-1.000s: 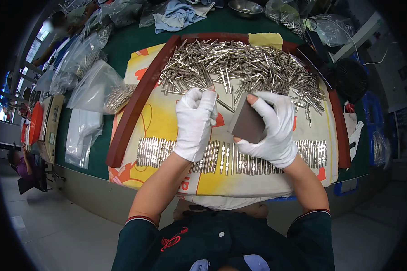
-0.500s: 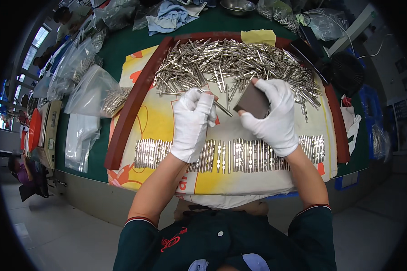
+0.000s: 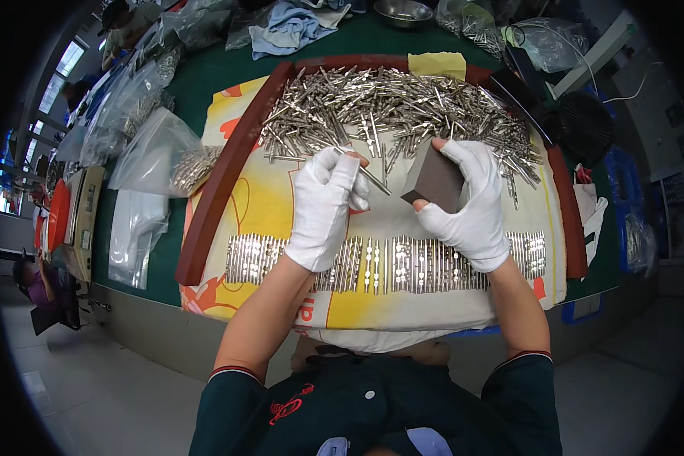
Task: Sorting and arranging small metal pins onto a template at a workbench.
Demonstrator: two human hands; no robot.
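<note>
In a white glove, my left hand is closed round a thin metal pin, whose free end points down and to the right. My right hand, also gloved, grips a dark grey-brown rectangular block between thumb and fingers. A gap separates the pin's tip from the block. Behind both hands lies a heap of loose metal pins. Nearer to me a row of similar pins stands side by side on the patterned cloth; my wrists hide parts of it.
A dark red wooden frame borders the cloth on three sides. Left of it are clear plastic bags and a scale-like device. A metal bowl and blue cloth lie at the back. A black fan stands right.
My right hand has drawn the block a little to the right, away from the pin, and turned it slightly. My left hand has barely moved and still holds the pin.
</note>
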